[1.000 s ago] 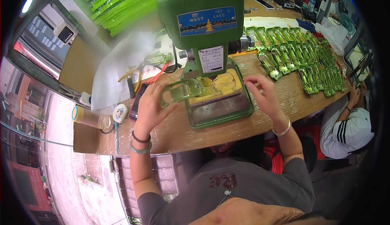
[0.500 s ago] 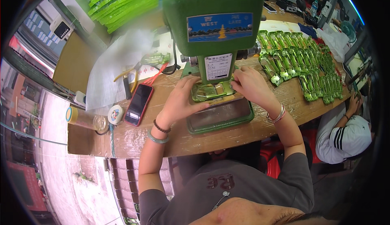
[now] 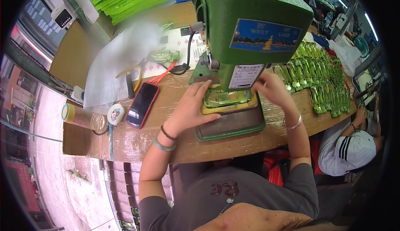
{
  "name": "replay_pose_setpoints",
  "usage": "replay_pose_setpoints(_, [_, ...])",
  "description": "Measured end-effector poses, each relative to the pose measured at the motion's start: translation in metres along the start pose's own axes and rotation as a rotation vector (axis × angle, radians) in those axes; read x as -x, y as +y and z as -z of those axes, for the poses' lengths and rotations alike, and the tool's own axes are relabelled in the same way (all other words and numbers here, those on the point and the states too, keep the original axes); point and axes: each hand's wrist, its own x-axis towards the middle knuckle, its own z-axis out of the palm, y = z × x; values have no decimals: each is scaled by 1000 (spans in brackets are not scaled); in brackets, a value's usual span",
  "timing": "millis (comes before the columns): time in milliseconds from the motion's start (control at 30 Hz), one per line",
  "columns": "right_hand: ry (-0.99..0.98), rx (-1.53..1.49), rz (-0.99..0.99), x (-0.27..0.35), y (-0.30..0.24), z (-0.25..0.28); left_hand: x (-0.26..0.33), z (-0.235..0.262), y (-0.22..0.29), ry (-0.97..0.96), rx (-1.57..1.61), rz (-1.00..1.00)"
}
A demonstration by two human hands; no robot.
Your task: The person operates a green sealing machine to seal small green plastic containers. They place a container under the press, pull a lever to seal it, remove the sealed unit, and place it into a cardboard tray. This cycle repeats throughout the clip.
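Green part (image 3: 221, 99), L hand (image 3: 192, 107) splayed at left end, R hand (image 3: 273, 90) by opp. end, grip unclear

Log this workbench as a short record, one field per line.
Machine: green metal bench drill press
Beneath it: clear green plastic piece on a yellow block
Left hand: at the piece's left end, thumb near the block's front
Right hand: near the block's right side, fingertips unclear
Left of machine: rectangular dark-screened phone in red case
Right of machine: rows of clear green plastic pieces
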Motion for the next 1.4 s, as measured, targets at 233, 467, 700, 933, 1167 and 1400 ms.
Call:
replay_pose_setpoints(233, [112,-786,-66,-69,61,12,-3,-3,-1,7,16,-16])
replay_pose_setpoints(467, [498,-621,458,-141,-37,92,0,-5,-7,22,40,28])
replay_pose_setpoints(700, [615,-527,652,-2,-105,106,-2,-10,-4,32,46,-12])
replay_pose_setpoints(933, [779,-492,672,10,-95,86,0,-9,-6,55,27,-23])
replay_pose_setpoints(1167, [1002,-556,777,41,-80,21,1,-11,-8,62,19,-24])
replay_pose_setpoints(1400, [919,-515,657,25,-87,56,-1,-2,-7,49,68,-13])
